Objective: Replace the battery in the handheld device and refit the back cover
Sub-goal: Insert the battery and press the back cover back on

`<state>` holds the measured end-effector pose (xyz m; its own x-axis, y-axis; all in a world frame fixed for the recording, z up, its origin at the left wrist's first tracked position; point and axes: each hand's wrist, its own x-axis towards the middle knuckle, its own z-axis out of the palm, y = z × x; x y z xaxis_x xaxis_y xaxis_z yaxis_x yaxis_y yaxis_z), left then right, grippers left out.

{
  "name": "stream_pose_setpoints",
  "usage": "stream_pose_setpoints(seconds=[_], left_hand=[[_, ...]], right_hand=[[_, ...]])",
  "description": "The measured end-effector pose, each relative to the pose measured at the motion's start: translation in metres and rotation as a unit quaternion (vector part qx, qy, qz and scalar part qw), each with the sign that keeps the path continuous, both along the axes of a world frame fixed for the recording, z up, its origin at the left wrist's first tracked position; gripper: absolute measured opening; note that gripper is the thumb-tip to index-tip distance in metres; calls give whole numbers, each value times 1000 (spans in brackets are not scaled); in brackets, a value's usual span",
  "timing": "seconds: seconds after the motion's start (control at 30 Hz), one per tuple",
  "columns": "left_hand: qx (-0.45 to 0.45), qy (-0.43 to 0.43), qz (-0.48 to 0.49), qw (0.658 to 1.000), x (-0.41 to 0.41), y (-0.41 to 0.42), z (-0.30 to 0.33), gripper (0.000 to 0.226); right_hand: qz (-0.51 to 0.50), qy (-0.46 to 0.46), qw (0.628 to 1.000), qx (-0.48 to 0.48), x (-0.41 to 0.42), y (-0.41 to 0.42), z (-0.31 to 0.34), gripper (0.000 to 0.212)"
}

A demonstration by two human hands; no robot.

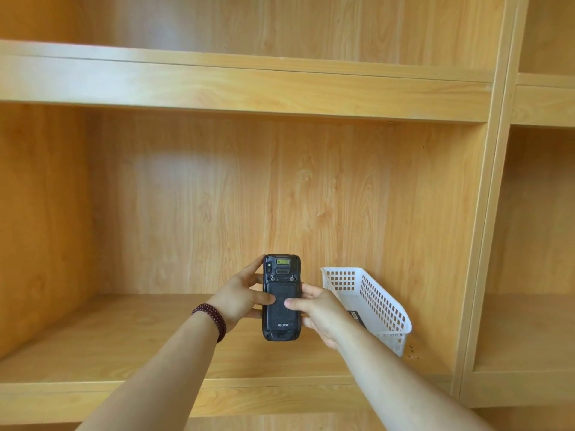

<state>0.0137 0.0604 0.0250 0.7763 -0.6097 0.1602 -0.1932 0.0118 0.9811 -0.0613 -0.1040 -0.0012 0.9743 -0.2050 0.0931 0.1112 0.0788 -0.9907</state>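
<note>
A bead bracelet (211, 318) is circling the left wrist. The left hand (239, 298) is gripping the handheld device (281, 298) from its left edge, fingers (263, 297) wrapping it and the thumb pressing on the back cover (281, 306). The device is standing upright in the air above the wooden shelf (124, 334), back facing the camera. The right hand (320, 314) is clasping its right edge, thumb on the cover. Just behind that hand, a white basket (373, 301) is sitting on the shelf, holding something dark, possibly a battery.
</note>
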Motion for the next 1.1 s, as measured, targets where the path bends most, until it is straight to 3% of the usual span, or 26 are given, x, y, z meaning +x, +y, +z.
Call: stream_pose_setpoints(seconds=[0.23, 0.5, 0.63, 0.77, 0.93, 1.03, 1.1], left_hand=[[-24, 9, -13, 1000, 1, 2, -3, 76], [-25, 13, 0, 1000, 2, 2, -5, 71], [-50, 28, 8, 998, 2, 1, 5, 46], [-41, 20, -21, 999, 3, 1, 11, 67], [-57, 18, -22, 998, 3, 1, 7, 72], [-65, 19, -26, 997, 2, 0, 8, 72], [-65, 17, -27, 997, 2, 0, 9, 72]], right_hand=[[10, -6, 1000, 4, 1, -4, -1, 34], [6, -7, 1000, 13, 0, -3, -4, 29], [13, -20, 999, 32, -2, -1, -3, 29], [14, -35, 999, 25, -4, 0, -2, 30], [-63, -79, 986, -132, -3, -4, 2, 48], [-60, -107, 957, -262, -4, -5, 8, 40], [-52, -113, 947, -296, -6, -7, 11, 38]])
